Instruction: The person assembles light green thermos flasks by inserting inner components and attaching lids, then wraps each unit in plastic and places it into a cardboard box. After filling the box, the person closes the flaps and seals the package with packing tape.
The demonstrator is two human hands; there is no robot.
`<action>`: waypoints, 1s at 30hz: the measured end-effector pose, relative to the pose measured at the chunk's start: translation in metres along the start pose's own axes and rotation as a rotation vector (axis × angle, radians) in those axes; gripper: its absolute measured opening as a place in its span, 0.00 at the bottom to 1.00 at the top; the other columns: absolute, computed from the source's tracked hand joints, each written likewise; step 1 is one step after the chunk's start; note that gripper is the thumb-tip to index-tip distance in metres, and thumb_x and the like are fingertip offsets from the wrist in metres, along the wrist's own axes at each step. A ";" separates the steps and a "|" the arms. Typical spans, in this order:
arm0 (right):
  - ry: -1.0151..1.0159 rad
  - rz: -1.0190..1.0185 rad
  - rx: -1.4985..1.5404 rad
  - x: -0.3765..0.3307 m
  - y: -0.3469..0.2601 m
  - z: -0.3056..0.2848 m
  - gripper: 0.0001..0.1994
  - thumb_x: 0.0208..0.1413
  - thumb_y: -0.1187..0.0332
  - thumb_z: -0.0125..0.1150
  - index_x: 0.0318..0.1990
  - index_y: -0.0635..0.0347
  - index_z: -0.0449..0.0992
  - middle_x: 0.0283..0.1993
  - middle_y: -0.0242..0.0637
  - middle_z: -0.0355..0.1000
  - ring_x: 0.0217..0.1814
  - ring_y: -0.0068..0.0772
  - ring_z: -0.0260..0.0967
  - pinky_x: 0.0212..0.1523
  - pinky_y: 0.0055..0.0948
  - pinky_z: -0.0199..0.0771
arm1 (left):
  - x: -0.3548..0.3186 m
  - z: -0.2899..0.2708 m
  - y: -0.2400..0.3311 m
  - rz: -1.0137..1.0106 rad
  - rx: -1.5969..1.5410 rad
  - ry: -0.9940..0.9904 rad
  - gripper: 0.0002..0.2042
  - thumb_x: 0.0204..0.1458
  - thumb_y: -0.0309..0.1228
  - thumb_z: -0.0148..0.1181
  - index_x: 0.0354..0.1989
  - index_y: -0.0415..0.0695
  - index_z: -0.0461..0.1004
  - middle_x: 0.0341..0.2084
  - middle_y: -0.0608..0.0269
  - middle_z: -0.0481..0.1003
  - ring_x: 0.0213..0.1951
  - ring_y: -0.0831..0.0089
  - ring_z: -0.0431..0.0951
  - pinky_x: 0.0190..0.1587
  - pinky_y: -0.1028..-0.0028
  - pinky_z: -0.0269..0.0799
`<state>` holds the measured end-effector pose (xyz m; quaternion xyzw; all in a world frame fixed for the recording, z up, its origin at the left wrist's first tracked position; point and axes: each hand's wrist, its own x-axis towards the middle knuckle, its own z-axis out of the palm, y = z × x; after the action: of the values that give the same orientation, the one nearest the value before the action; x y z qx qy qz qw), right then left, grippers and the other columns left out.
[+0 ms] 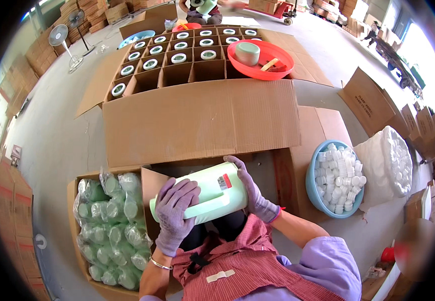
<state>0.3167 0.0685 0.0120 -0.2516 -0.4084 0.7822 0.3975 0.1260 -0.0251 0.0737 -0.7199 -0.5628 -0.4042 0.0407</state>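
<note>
Both gloved hands grip a pale green jug lying sideways over the lap: left hand clasps its neck end, right hand its base, perhaps steadying it. A blue bowl of white caps sits nearby.

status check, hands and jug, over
Left hand and right hand both gripping pale green jug, held sideways. Cardboard flap ahead, not touching.

Ahead of me a divided carton is sitting half filled with capped jugs, a red basin lying on its right corner. Blue bowl of white caps is resting right; bagged green jugs are filling my left box.
</note>
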 end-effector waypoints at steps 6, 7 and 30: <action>-0.189 -0.471 -1.010 0.043 -0.066 0.015 0.17 0.59 0.64 0.54 0.52 0.62 0.69 0.54 0.50 0.66 0.56 0.47 0.65 0.56 0.34 0.67 | -0.033 -0.005 -0.051 -0.540 -0.412 0.198 0.13 0.57 0.31 0.55 0.46 0.38 0.77 0.42 0.56 0.79 0.47 0.61 0.77 0.56 0.62 0.66; -0.251 -0.680 -1.252 0.062 -0.094 0.014 0.12 0.56 0.67 0.59 0.45 0.62 0.74 0.48 0.50 0.70 0.51 0.48 0.70 0.50 0.36 0.72 | -0.050 -0.006 -0.060 -0.756 -0.570 0.263 0.13 0.58 0.31 0.54 0.47 0.37 0.77 0.42 0.56 0.78 0.47 0.62 0.77 0.56 0.63 0.66; -0.105 0.077 -2.125 0.267 -0.285 -0.139 0.22 0.37 0.71 0.64 0.46 0.56 0.76 0.44 0.46 0.76 0.47 0.48 0.74 0.46 0.39 0.74 | -0.117 -0.001 -0.101 -1.141 -0.729 0.377 0.13 0.58 0.29 0.56 0.45 0.32 0.76 0.37 0.57 0.78 0.37 0.73 0.76 0.42 0.74 0.72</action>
<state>0.3862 0.4505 0.1580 -0.4482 -0.8901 0.0463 -0.0691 0.0356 -0.0796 -0.0389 -0.1975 -0.6647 -0.6432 -0.3249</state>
